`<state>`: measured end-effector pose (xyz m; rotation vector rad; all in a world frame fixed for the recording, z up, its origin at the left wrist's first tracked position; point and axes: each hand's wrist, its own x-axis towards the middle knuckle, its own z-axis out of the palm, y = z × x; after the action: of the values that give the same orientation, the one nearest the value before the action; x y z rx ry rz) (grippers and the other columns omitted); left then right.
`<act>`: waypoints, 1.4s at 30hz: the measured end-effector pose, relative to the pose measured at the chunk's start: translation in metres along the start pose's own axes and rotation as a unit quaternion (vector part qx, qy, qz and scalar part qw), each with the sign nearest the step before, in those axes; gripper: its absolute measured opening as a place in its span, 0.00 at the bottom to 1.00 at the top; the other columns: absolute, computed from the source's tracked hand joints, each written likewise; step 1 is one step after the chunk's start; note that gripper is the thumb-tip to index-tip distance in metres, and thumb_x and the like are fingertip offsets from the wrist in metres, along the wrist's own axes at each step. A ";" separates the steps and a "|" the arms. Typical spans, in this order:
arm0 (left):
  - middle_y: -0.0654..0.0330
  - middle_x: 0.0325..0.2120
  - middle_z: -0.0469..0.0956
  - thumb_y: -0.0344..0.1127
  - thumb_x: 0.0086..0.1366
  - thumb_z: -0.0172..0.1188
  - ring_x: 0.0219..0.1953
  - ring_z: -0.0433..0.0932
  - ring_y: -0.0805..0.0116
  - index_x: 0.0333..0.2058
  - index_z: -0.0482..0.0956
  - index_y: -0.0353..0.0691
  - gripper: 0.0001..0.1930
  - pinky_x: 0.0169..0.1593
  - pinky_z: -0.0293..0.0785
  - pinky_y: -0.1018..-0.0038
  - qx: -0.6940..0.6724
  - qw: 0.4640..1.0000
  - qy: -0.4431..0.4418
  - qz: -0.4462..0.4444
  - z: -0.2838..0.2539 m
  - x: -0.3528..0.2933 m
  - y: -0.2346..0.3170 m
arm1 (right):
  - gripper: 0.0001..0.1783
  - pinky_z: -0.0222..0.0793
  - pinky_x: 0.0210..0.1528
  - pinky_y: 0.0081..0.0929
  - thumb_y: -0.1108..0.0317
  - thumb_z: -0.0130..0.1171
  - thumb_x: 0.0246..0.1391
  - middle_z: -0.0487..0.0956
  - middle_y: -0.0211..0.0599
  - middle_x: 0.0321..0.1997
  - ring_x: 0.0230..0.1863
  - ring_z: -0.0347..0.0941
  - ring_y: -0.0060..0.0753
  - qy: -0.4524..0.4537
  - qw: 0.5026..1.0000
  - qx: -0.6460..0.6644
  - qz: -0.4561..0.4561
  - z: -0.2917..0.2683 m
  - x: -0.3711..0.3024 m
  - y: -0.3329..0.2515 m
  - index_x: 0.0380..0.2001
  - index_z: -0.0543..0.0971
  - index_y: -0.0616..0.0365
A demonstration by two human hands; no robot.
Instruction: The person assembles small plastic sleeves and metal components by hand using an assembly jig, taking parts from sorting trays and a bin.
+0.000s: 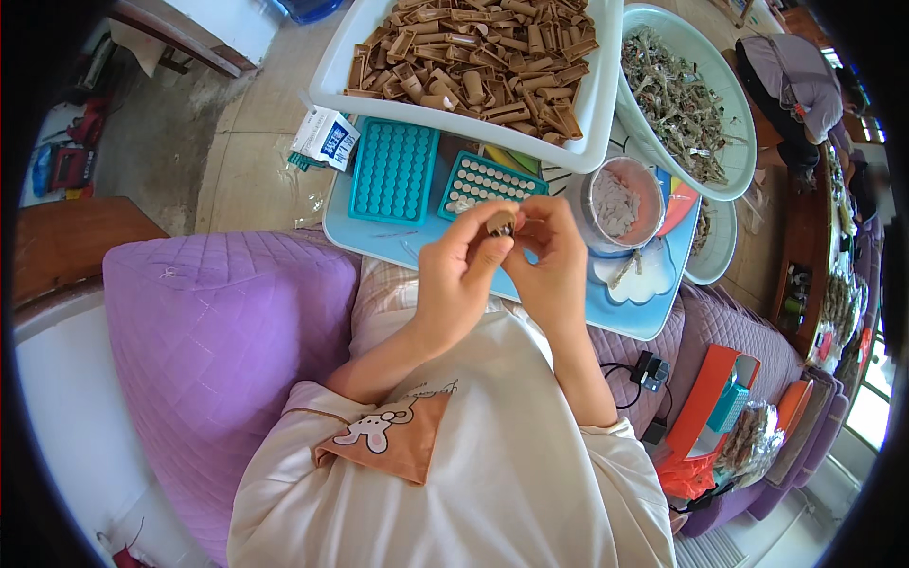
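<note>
Left hand and right hand together pinch a small brown clip above a blue tray. Two teal perforated blocks lie on the tray. A white tub holds brown clips.

Bright daylight, soft shadows, fisheye-bent dark rim

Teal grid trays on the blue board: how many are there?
2. One teal tray lies left, its holes looking empty; the other teal tray lies right of it, tilted, partly behind the hands, holding white pieces. More may be hidden.
</note>
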<state>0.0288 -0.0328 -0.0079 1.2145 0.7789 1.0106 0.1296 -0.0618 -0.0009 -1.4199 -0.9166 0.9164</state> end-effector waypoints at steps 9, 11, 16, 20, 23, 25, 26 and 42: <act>0.57 0.34 0.72 0.31 0.59 0.49 0.35 0.73 0.71 0.45 0.65 0.37 0.14 0.38 0.70 0.79 -0.088 0.975 -0.046 -0.200 -0.032 -0.023 -0.033 | 0.14 0.68 0.28 0.21 0.75 0.58 0.39 0.73 0.33 0.26 0.26 0.68 0.23 -0.121 0.990 -0.018 0.071 -0.018 -0.018 0.067 0.32 0.68 0.62; 0.57 0.35 0.72 0.31 0.59 0.49 0.36 0.74 0.70 0.45 0.64 0.37 0.15 0.38 0.72 0.78 -0.153 0.951 -0.040 -0.265 -0.037 -0.018 -0.030 | 0.13 0.66 0.28 0.21 0.73 0.57 0.40 0.72 0.34 0.25 0.25 0.68 0.23 -0.084 0.994 -0.050 0.040 -0.029 -0.004 0.082 0.32 0.69 0.61; 0.56 0.35 0.71 0.33 0.58 0.50 0.35 0.75 0.65 0.45 0.64 0.38 0.16 0.36 0.75 0.74 -0.170 0.950 -0.066 -0.255 -0.039 -0.003 -0.026 | 0.10 0.65 0.27 0.29 0.74 0.56 0.40 0.73 0.41 0.26 0.27 0.70 0.37 0.148 0.923 -0.354 -0.038 -0.023 0.035 0.095 0.29 0.69 0.61; 0.56 0.35 0.72 0.34 0.57 0.52 0.35 0.75 0.65 0.46 0.64 0.38 0.18 0.35 0.75 0.75 -0.176 0.946 -0.083 -0.261 -0.042 0.006 -0.015 | 0.10 0.65 0.28 0.33 0.76 0.54 0.41 0.73 0.42 0.27 0.28 0.69 0.44 0.120 0.896 -0.417 -0.094 -0.024 0.040 0.110 0.31 0.68 0.60; 0.57 0.35 0.72 0.34 0.56 0.53 0.34 0.75 0.67 0.46 0.64 0.38 0.18 0.34 0.74 0.77 -0.188 0.941 -0.087 -0.268 -0.046 0.009 -0.009 | 0.11 0.65 0.28 0.34 0.77 0.52 0.41 0.73 0.42 0.27 0.28 0.69 0.44 0.111 0.883 -0.450 -0.081 -0.023 0.038 0.104 0.32 0.68 0.60; 0.58 0.35 0.72 0.34 0.56 0.53 0.34 0.75 0.67 0.46 0.64 0.38 0.18 0.34 0.75 0.77 -0.183 0.940 -0.095 -0.272 -0.049 0.011 -0.007 | 0.11 0.66 0.28 0.31 0.77 0.52 0.42 0.73 0.41 0.26 0.28 0.70 0.42 0.117 0.904 -0.401 -0.095 -0.025 0.037 0.097 0.33 0.68 0.60; 0.58 0.35 0.72 0.34 0.56 0.53 0.34 0.75 0.67 0.46 0.64 0.38 0.18 0.34 0.75 0.77 -0.183 0.940 -0.093 -0.272 -0.050 0.011 -0.006 | 0.11 0.66 0.28 0.31 0.77 0.52 0.42 0.73 0.41 0.26 0.28 0.70 0.42 0.114 0.904 -0.400 -0.095 -0.022 0.034 0.088 0.33 0.68 0.60; 0.57 0.37 0.72 0.27 0.54 0.54 0.37 0.73 0.70 0.45 0.65 0.36 0.18 0.38 0.74 0.75 -0.185 0.957 -0.075 -0.209 -0.045 0.003 -0.005 | 0.13 0.69 0.33 0.29 0.83 0.52 0.41 0.73 0.40 0.31 0.32 0.72 0.36 -0.045 0.920 -0.256 -0.292 0.001 -0.020 0.010 0.32 0.65 0.59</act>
<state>-0.0098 -0.0133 -0.0218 0.7507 0.6541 0.6661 0.1214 -0.0798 -0.0107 -1.4030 -1.6253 0.2929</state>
